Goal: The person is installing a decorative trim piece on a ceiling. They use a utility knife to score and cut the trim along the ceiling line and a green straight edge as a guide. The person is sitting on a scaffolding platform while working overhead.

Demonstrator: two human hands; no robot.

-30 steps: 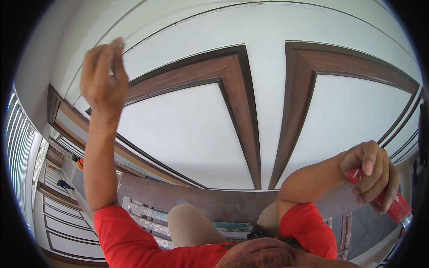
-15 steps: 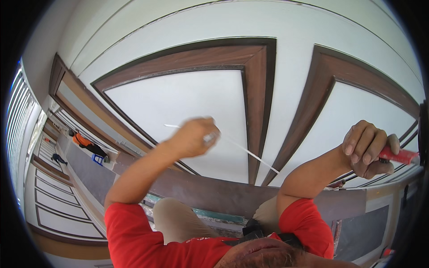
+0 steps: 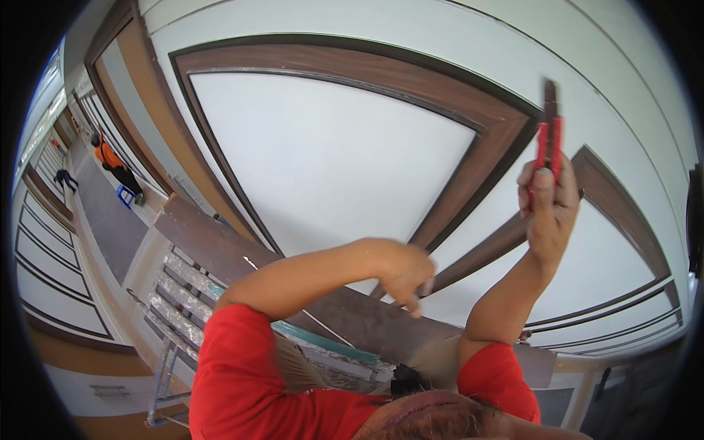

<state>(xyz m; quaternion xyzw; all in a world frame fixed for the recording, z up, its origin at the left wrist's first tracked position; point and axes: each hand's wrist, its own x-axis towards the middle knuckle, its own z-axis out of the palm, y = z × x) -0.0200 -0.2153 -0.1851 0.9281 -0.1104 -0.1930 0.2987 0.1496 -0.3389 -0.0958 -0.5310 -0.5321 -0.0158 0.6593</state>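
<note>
My left hand (image 3: 408,275) hangs slightly blurred in front of the wall, its loose fingers apart and bent downward, with nothing visible in them. My right hand (image 3: 546,209) is raised at the right and grips a red-handled tool (image 3: 550,132) with a dark upper end, held upright against the background of the white panelled wall (image 3: 330,161) and its brown frame moulding (image 3: 506,125). Behind and below my left arm a thin white strip (image 3: 330,330) lies slanting across a brown plank (image 3: 381,319).
A slatted, paint-spattered metal scaffold (image 3: 176,308) stands below me at left. Down the corridor (image 3: 110,235) are a person in orange (image 3: 110,158) by a blue stool (image 3: 126,196) and a farther person in dark clothes (image 3: 64,178). A brown door frame (image 3: 110,66) is at upper left.
My left hand came down and right from high left, and the white strip dropped from beside it. My right hand rose, turning the red tool upright. The view has turned leftward.
</note>
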